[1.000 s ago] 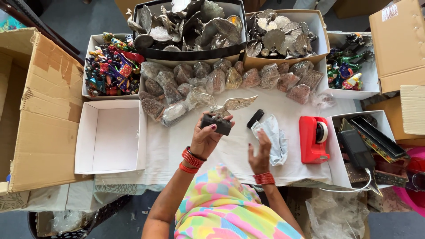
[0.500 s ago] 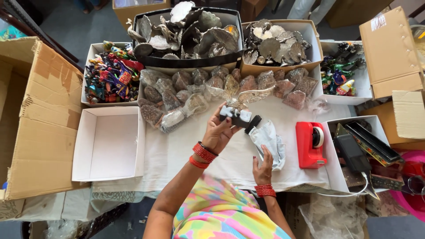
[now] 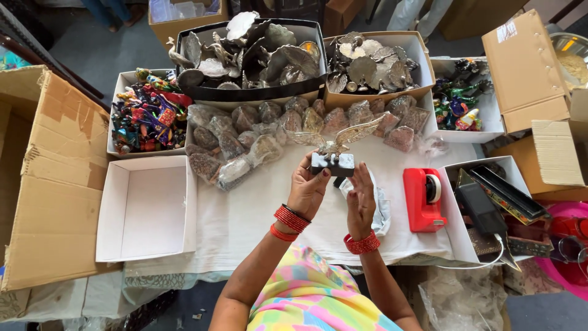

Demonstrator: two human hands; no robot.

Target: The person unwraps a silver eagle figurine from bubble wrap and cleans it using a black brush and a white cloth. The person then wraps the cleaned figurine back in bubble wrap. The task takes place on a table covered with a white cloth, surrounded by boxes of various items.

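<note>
Both hands, left and right, grip closed on the eagle figurine, base level, raised above the table for viewing.

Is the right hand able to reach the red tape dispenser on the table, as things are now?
Probably yes. The red tape dispenser stands on the white cloth just to the right of the right hand, with nothing between them. But both hands are holding up the eagle figurine, so the right hand must let go first.
</note>
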